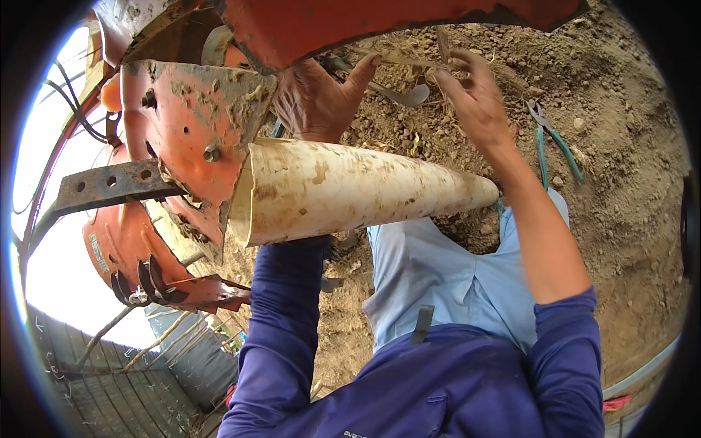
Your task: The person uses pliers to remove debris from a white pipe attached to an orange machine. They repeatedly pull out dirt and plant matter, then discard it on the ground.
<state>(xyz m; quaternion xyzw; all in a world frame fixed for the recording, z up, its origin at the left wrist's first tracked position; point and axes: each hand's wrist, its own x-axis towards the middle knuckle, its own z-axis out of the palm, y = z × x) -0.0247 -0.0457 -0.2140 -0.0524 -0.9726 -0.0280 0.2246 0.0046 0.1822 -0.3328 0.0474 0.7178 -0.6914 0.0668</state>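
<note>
My left hand (pixel 315 101) reaches past a white, dirt-smeared tapering tube (pixel 365 184) and under the lip of an orange metal panel (pixel 394 18). Its thumb points out to the right; the panel hides most of its fingers. Between both hands runs a thin, pale brownish strip (pixel 409 60), and the fingers of my right hand (pixel 475 91) are bent round its right end. A curved metal blade (pixel 412 95) shows just below the strip. The tube's wide end rests by a mud-caked orange plate (pixel 197 139) with bolts.
Pliers with teal handles (pixel 558 146) lie on the loose soil right of my right hand. At left, a rusty drilled bar (pixel 120 182) juts out from the orange machine, above a lower orange guard (pixel 139 248). Grey sheeting (pixel 109 365) stands at lower left.
</note>
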